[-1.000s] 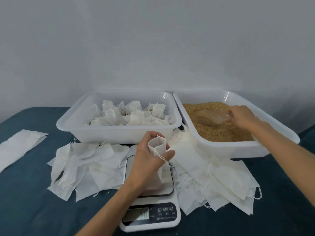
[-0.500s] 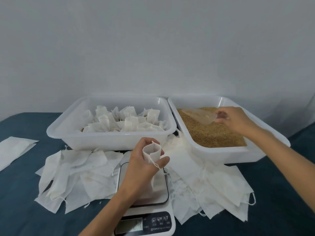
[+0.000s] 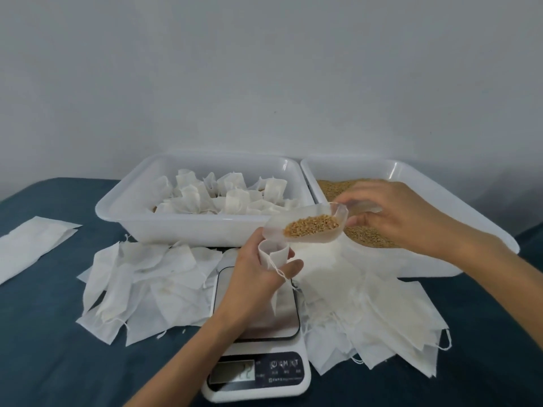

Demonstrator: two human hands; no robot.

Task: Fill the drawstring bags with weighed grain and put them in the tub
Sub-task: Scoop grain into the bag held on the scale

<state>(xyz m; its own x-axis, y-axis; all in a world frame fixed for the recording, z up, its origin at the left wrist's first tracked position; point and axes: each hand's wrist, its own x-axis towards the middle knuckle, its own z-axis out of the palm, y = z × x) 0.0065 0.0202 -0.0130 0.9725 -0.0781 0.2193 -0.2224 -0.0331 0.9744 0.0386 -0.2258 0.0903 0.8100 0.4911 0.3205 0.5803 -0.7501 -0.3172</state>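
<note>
Both grips are busy over the scale (image 3: 257,330): the left hand (image 3: 258,277) curls round an empty drawstring bag (image 3: 272,254), propping its mouth wide, while the right hand (image 3: 393,215) pinches a clear scoop (image 3: 305,229) of grain (image 3: 311,225) just beside that mouth, likely to pour. Filled bags sit in the left tub (image 3: 141,212); the scale's display is unreadable, and the hand hides the bag's lower part.

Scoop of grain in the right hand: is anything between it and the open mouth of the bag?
Nothing visible. The scoop in the right hand hangs just above the bag, whose mouth the left hand holds open over the scale.
</note>
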